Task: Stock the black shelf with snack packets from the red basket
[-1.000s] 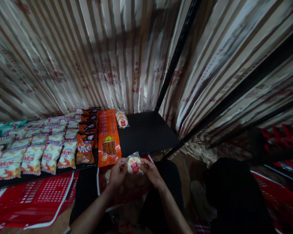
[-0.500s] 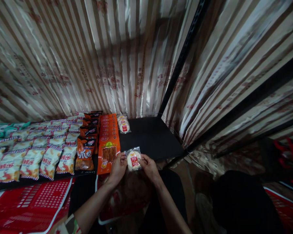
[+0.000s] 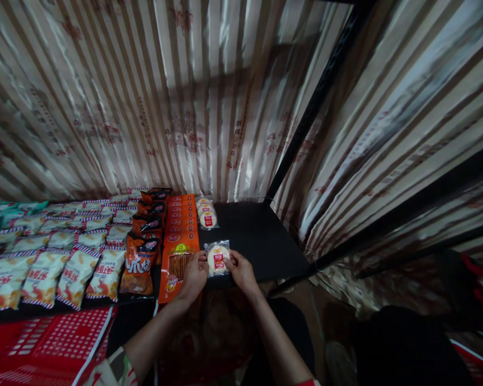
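Around seven o'clock, one wrapped cracker is edge-pinched by left hand and right hand, probably so the label shows.

The packet is of clear plastic and looks sealed, with a pale, round disc inside and a red label on its face. It is held by its two sides between the hands, printed face toward the viewer, at the shelf's front edge; in this dimness, contact with the shelf is difficult to judge.

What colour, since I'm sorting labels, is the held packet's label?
Red label; the head view shows it best.
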A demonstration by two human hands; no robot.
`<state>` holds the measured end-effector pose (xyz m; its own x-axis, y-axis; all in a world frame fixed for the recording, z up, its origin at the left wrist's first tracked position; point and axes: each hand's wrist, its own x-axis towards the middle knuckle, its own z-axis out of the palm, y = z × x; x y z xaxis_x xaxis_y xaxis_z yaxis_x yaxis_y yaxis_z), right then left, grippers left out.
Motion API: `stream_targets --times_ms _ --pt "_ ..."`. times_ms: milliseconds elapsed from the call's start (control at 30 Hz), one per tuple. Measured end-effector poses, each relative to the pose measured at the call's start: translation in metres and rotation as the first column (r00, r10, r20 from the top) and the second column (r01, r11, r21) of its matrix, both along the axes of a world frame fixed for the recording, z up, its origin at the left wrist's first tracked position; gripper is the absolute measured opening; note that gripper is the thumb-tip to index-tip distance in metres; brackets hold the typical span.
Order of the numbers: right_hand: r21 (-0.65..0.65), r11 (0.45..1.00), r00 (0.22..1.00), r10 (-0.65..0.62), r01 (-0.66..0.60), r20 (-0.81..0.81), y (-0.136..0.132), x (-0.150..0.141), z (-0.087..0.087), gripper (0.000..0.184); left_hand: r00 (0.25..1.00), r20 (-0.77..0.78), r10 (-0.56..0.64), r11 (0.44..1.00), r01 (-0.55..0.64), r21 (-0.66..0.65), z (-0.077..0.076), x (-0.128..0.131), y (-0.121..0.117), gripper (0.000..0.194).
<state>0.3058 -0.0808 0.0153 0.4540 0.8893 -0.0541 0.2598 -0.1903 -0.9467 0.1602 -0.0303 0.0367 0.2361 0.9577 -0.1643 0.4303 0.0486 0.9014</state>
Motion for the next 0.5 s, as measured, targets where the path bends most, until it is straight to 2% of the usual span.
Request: stream_targets --times_ms 167,267,367,500 --pt "-0.021 0.997 0.956 -0.067 0.076 0.285 0.016 0.004 0.003 0.032 0.999 0.008 -0.036 0.999 0.036 0.02 -0.007 0.007 0.014 0.034" --pt "-0.038 0.998 0.935 -0.037 0.054 0.352 0.026 0.006 0.007 0.032 0.999 -0.016 -0.043 0.996 0.044 0.079 -0.007 0.012 0.021 0.033" --pt "-0.062 0.997 0.918 -0.016 0.044 0.396 0.037 0.009 0.008 0.029 0.994 -0.102 -0.028 0.991 0.041 0.13 -0.002 0.016 0.028 0.034" --pt "-0.095 0.994 0.896 -0.012 0.061 0.444 0.052 0.014 0.005 0.026 0.989 -0.144 -0.027 0.993 0.042 0.107 0.005 0.021 0.036 0.038"
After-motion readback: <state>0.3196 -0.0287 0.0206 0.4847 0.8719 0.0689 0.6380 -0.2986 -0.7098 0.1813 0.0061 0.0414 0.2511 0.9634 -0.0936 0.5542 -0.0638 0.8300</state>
